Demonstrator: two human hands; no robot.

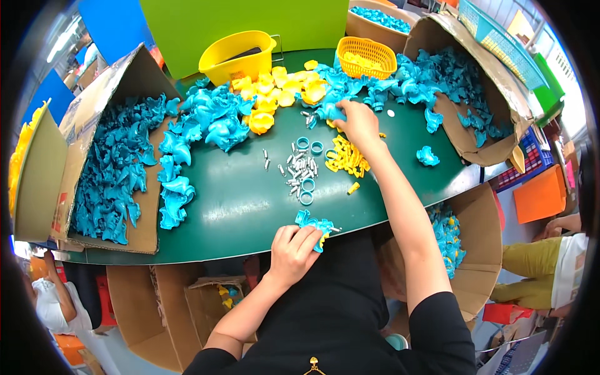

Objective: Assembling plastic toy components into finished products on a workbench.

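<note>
Cardboard box, left (94, 125): laid open on its side on the green table (237, 212), brown, a small red label patch on its near flap; filled with blue plastic toy parts (112, 175). A second flattened brown carton (37, 181) is propped further left, with yellow pieces seen behind it.

Cardboard box, far right (475, 144): tipped open toward the table, more blue parts spilled from it. A third box (375, 25) of blue parts is set at the far edge. Flat panels, blue and lime green (244, 22), are stood upright behind the table.

Assembled blue piece (314, 224): small, turquoise, irregular in outline, with a yellow insert showing at its right side; located at the near table edge, centre. It is pinched by the left hand (294, 250), fingers curled together over it.

Right hand (357, 122): stretched to the far side of the table, fingers closed on a blue part (330, 112) at the edge of the far heap.

Items between the hands: small silver metal screws or pins (299, 169) in a loose scatter; blue rings (306, 190) among them; a cluster of small yellow clips (347, 157) just right of the screws.

Other items: yellow moulded parts (275, 94) heaped at the far centre; a yellow tub (237, 56) and a yellow mesh basket (367, 56) behind them; a single blue part (427, 155) lying apart on the right. A box of blue parts (465, 250) is placed below the table's near right corner.
</note>
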